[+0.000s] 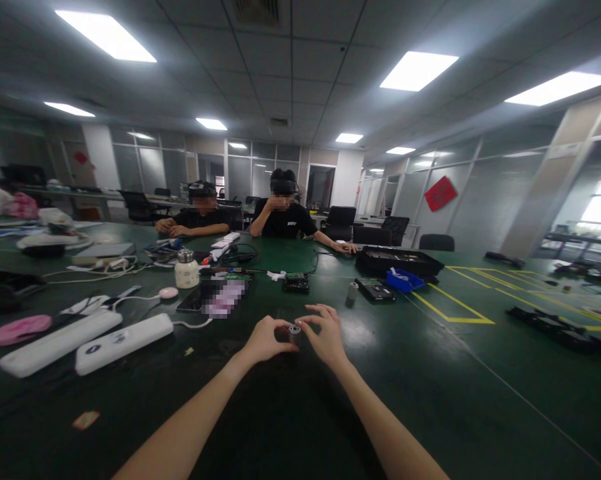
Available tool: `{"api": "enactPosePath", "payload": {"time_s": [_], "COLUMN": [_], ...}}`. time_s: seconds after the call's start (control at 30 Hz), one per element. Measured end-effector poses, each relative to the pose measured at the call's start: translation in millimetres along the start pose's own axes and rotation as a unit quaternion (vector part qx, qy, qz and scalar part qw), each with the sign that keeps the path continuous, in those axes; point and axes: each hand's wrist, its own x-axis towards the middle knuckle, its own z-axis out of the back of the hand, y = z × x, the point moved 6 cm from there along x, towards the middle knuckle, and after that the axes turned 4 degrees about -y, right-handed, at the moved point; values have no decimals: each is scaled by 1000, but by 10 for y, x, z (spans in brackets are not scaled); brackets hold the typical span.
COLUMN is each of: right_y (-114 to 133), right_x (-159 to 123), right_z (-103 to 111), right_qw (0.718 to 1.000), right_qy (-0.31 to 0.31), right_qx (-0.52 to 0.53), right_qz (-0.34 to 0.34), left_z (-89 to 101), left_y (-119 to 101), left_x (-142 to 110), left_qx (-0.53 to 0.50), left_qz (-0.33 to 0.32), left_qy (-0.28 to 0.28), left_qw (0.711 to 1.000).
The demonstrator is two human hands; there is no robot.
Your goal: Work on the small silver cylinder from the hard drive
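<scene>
A small silvery metal cylinder [294, 331] stands upright on the green table in front of me. My left hand [267, 340] grips it from the left, thumb low and forefinger near its top. At the cylinder's upper rim, my right hand [327, 337] has thumb and forefinger closed together, the other fingers raised. Whatever those right fingertips pinch is too small to make out. Beyond my hands lies a hard drive [297, 283] with a green circuit board. A similar metal cylinder [353, 291] stands farther right, beside another hard drive [375, 291].
White power strips [125, 343] and cables lie left, near a phone [197, 297] and a cream bottle [187, 270]. A blue bin [404, 280] and black tray [399, 261] sit back right. Across the table sit two people; one person's hand [347, 247] rests by the tray.
</scene>
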Motion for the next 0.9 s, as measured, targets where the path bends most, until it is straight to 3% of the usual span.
{"api": "enactPosePath", "payload": {"time_s": [0.7, 0.9], "right_y": [142, 169], "right_x": [-133, -181], "right_z": [-84, -112], "right_qw": [994, 991], "right_qy": [66, 80], "right_qx": [90, 107], "right_qz": [16, 14], "left_z": [-52, 339], "left_y": [-39, -193], "left_x": [13, -116], "left_qx": [-22, 9], "left_qz": [-27, -2], "left_qy": [23, -32], "left_qw": [999, 999]}}
